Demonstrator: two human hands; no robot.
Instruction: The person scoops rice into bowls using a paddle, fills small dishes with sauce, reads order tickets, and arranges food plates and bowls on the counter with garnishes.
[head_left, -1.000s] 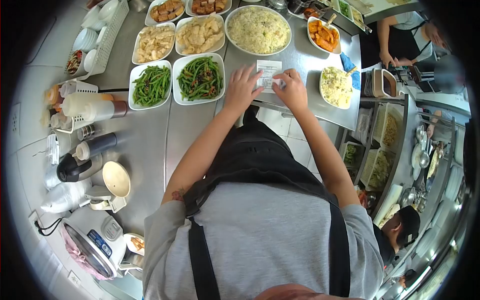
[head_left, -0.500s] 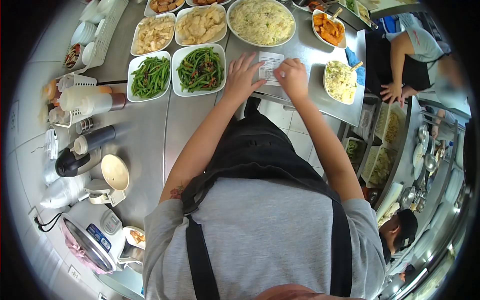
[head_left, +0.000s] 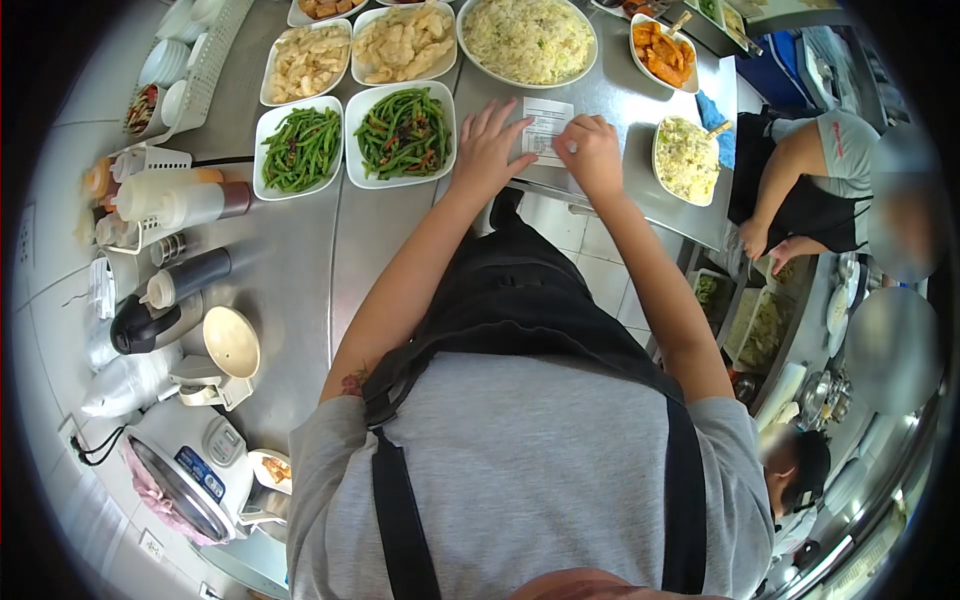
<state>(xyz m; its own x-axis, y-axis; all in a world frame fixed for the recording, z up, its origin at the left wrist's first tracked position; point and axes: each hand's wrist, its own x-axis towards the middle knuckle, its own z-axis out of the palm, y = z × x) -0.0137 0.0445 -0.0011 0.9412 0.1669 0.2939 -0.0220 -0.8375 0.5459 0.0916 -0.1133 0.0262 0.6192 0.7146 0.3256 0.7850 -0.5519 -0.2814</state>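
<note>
A printed paper slip [head_left: 545,122] lies on the steel counter between my hands. My left hand [head_left: 488,148] rests flat with its fingers spread, the thumb side by the slip's left edge. On the slip's right edge, my right hand [head_left: 592,152] is closed with curled fingers; a small pale spot shows at its fingertips, and I cannot make out what it is. A square dish of green beans [head_left: 403,132] stands just left of my left hand. Beyond the slip is a large bowl of fried rice [head_left: 527,42]. To the right of my right hand sits another rice dish [head_left: 686,160].
A second bean dish [head_left: 300,148], pale sliced food [head_left: 308,62] and orange food [head_left: 663,55] stand on the counter. Sauce bottles [head_left: 190,275] and a rice cooker [head_left: 190,470] line the left. A co-worker [head_left: 800,175] works at the right over food bins.
My right hand has shifted very slightly to the right; my left hand stays spread beside the slip. The co-worker at the right has leaned in, with both hands lower over the bins.
</note>
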